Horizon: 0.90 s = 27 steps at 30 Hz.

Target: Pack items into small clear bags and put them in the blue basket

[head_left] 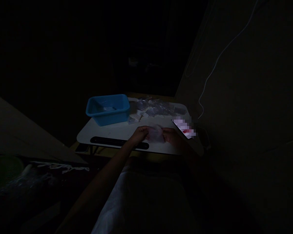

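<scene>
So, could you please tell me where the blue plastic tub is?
The blue plastic tub sits at the table's far left corner, left of the clear bags.

Very dim, underexposed frame; faint light only on the small table [112, 131], hands blurred

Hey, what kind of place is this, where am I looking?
Probably a dim room at home used for small packing work. A small white table bears a blue tub and a heap of clear plastic bags; both hands hold one bag.

held item [155, 133] blurred; phone screen [185, 127] pixelated
</scene>
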Available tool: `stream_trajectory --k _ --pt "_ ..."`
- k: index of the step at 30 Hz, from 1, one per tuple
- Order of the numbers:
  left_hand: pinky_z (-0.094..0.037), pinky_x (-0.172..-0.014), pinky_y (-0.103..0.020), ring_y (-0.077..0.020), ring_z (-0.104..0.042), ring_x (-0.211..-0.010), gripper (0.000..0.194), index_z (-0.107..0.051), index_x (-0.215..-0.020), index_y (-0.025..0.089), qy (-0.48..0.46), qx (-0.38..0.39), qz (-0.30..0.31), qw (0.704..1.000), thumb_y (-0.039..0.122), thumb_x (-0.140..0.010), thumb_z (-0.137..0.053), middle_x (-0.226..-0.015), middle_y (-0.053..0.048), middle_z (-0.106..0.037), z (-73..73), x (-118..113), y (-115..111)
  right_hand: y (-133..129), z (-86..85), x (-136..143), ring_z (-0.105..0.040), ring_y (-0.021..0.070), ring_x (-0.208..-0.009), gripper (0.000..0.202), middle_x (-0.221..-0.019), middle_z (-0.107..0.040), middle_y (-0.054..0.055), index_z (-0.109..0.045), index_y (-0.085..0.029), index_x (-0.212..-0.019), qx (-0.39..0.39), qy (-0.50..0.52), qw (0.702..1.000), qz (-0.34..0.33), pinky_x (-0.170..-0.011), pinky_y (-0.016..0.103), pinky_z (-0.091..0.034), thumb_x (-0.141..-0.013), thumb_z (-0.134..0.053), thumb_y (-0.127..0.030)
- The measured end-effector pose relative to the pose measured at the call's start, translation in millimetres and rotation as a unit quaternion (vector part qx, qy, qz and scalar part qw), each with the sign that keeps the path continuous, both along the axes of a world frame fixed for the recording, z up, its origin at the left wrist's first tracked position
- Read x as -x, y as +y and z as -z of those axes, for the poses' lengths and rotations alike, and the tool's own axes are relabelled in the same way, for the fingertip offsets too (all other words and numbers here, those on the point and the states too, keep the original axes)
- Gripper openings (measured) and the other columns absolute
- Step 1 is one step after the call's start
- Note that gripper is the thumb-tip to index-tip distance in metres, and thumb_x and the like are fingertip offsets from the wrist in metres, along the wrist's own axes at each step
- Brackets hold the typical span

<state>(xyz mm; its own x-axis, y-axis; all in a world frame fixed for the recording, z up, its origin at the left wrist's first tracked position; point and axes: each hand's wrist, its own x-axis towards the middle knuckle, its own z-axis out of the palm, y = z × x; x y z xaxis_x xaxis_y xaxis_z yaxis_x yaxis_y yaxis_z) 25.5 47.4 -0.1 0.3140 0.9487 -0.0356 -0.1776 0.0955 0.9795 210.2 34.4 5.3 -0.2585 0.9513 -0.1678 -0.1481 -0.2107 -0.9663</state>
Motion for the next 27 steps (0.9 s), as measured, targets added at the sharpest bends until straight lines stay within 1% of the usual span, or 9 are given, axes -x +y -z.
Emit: stream_trajectory --k 2,6,11,14,18,21,23,25,27 --pt "-0.038 -0.047 -0.019 -0.0074 -0.049 -0.046 0.019 -0.065 -0.073 0.014 -0.003 0.006 -0.005 1.0 0.016 -0.06 -0.052 -0.059 0.001 -0.059 -0.1 -0.3 -0.5 -0.5 0.3 -0.2 -0.051 0.0104 -0.049 0.023 -0.053 -0.054 -0.004 -0.059 -0.017 -0.073 0.011 -0.001 1.0 0.02 -0.051 0.023 -0.039 -0.054 -0.065 -0.029" --pt "-0.037 -0.047 -0.019 -0.0073 -0.049 -0.047 0.017 -0.064 -0.064 0.014 0.012 -0.006 -0.017 1.0 0.013 -0.058 -0.049 -0.06 0.0 -0.06 -2.1 0.3 -2.6 -1.1 -2.8 -0.1 -0.054 0.0115 -0.053 0.019 -0.057 -0.057 -0.002 -0.059 -0.017 -0.072 0.01 -0.009 0.999 0.045 -0.053 0.025 -0.041 -0.055 -0.062 -0.025" --pt "-0.023 -0.039 -0.016 -0.0046 -0.032 -0.036 0.017 -0.063 -0.062 0.014 0.067 -0.032 -0.038 0.997 0.014 -0.061 -0.046 -0.042 0.005 -0.046 -3.3 1.5 -5.8 -3.1 -10.3 1.8 -0.058 0.0138 -0.059 0.023 -0.065 -0.062 0.001 -0.057 -0.018 -0.081 0.047 0.014 0.998 0.045 -0.057 0.027 -0.043 -0.059 -0.057 -0.025" --pt "-0.02 -0.038 -0.016 -0.0042 -0.03 -0.035 0.016 -0.062 -0.064 0.014 0.077 -0.038 -0.043 0.995 0.016 -0.063 -0.046 -0.041 0.006 -0.045 -0.7 1.8 -5.5 -4.0 -9.1 3.0 -0.059 0.0143 -0.063 0.028 -0.071 -0.062 0.001 -0.056 -0.018 -0.086 0.025 0.0 0.997 0.069 -0.06 0.029 -0.045 -0.059 -0.06 -0.029" --pt "-0.019 -0.037 -0.016 -0.0037 -0.028 -0.033 0.015 -0.062 -0.067 0.013 0.073 -0.033 -0.041 0.996 0.017 -0.066 -0.048 -0.038 0.007 -0.04 5.1 1.5 -2.1 -3.0 -2.6 1.9 -0.059 0.0141 -0.061 0.038 -0.071 -0.061 -0.001 -0.057 -0.017 -0.088 -0.013 -0.025 0.996 0.082 -0.058 0.028 -0.046 -0.052 -0.066 -0.025" --pt "-0.031 -0.041 -0.017 -0.0057 -0.042 -0.039 0.013 -0.062 -0.071 0.013 0.048 -0.057 -0.062 0.995 0.021 -0.068 -0.052 -0.05 0.003 -0.053 9.5 0.4 2.5 -2.5 -1.7 -1.7 -0.058 0.0134 -0.057 0.038 -0.068 -0.06 -0.001 -0.057 -0.016 -0.088 -0.049 -0.075 0.991 0.098 -0.054 0.027 -0.046 -0.051 -0.065 -0.024" --pt "-0.04 -0.048 -0.021 -0.0093 -0.052 -0.049 0.016 -0.061 -0.079 0.014 0.046 -0.093 -0.108 0.989 0.024 -0.073 -0.05 -0.063 -0.001 -0.061 11.9 -0.4 5.8 -2.1 -2.8 -4.4 -0.058 0.0132 -0.057 0.035 -0.067 -0.061 0.0 -0.058 -0.016 -0.088 -0.086 -0.122 0.983 0.107 -0.053 0.026 -0.045 -0.054 -0.063 -0.025" --pt "-0.047 -0.06 -0.026 -0.0134 -0.059 -0.065 0.021 -0.06 -0.089 0.014 0.084 -0.153 -0.166 0.971 0.024 -0.078 -0.044 -0.078 -0.005 -0.065 13.6 -1.0 8.2 -0.2 -3.3 -6.3 -0.058 0.0129 -0.056 0.033 -0.068 -0.062 0.001 -0.059 -0.016 -0.089 -0.11 -0.173 0.972 0.113 -0.051 0.024 -0.045 -0.057 -0.06 -0.025" --pt "-0.047 -0.077 -0.031 -0.0166 -0.06 -0.087 0.026 -0.058 -0.098 0.014 0.169 -0.24 -0.184 0.938 0.021 -0.08 -0.04 -0.096 -0.008 -0.065 13.9 -1.7 8.3 3.9 -1.9 -7.0 -0.057 0.0131 -0.054 0.033 -0.069 -0.063 0.002 -0.06 -0.015 -0.09 -0.123 -0.229 0.959 0.114 -0.049 0.024 -0.044 -0.058 -0.058 -0.023"
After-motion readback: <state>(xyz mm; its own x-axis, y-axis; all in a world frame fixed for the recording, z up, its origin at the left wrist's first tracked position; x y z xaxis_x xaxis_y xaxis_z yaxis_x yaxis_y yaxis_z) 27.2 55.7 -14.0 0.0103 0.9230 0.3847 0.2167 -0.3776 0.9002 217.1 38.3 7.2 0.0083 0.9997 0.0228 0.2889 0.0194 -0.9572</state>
